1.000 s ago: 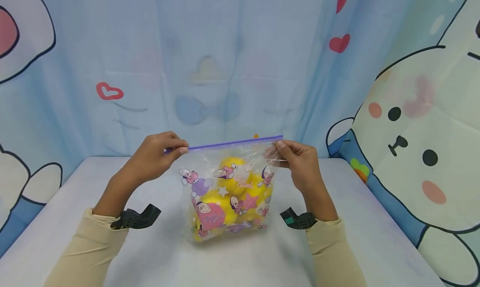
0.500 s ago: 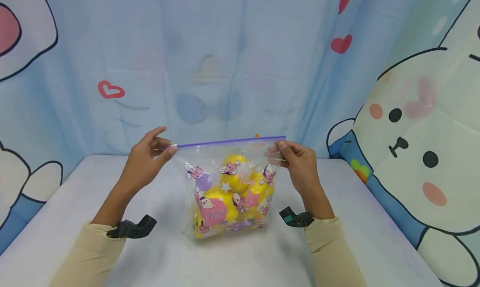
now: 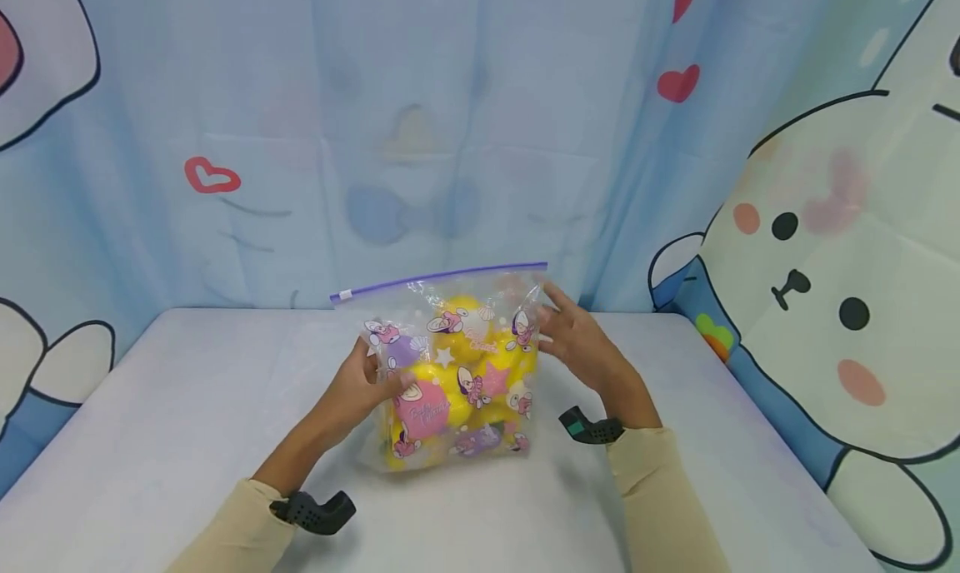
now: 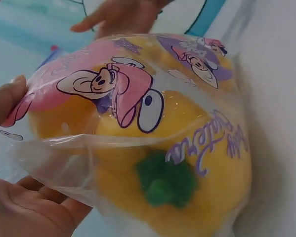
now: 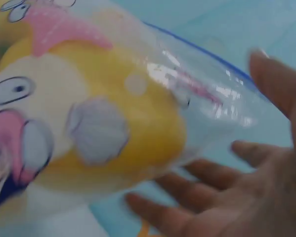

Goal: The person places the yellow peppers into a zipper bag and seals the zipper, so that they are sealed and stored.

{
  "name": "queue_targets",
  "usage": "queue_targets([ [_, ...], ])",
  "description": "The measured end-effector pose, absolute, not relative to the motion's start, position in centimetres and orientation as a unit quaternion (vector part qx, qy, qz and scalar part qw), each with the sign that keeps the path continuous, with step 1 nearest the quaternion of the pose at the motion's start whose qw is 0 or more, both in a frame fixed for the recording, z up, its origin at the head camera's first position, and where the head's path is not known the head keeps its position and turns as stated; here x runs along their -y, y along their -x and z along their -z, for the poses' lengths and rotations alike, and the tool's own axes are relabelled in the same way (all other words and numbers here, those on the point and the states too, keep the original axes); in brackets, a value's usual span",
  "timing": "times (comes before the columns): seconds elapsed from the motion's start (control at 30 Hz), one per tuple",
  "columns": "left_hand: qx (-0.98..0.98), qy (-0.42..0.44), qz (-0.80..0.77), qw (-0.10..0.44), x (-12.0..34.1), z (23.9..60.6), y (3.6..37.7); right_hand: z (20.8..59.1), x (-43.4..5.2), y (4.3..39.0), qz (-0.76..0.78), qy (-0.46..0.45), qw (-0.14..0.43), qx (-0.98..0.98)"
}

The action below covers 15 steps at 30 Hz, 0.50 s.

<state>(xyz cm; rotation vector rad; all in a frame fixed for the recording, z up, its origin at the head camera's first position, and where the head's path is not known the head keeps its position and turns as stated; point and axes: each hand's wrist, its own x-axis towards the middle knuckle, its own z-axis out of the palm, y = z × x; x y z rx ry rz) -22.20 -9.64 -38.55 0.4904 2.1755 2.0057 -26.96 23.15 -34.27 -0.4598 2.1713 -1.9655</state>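
a clear plastic zip bag (image 3: 450, 365) printed with pink cartoon figures (yellow bell peppers (image 4: 187, 182) inside) stands upright on the white table (image 3: 187, 406). the left hand (image 3: 363, 386) cups its left side with relaxed fingers; the right hand (image 3: 573, 340) lies flat-fingered against its right side.

A white table (image 3: 150, 440) carries a clear printed zip bag (image 3: 450, 373) of yellow peppers, standing upright.

Clear printed zip bag (image 3: 450, 365) upright on table, zip shut, w/ yellow peppers (image 4: 187, 163).
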Motion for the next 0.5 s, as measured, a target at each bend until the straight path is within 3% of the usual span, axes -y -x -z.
queue_targets([
  [0.1, -0.717, -0.148, -0.674, 0.097, 9.7, 38.5, 22.7, 35.9, -23.6, 27.7, 0.608, 0.187, 0.221, -0.740],
  [0.2, -0.721, -0.122, -0.670, 0.130, 9.7, 38.7, 22.9, 37.5, -23.5, 28.3, 0.585, 0.213, 0.294, -0.725],
  [0.5, -0.774, -0.075, -0.610, 0.153, 8.5, 39.7, 23.3, 40.0, -22.7, 29.1, 0.618, 0.171, 0.281, -0.715],
])
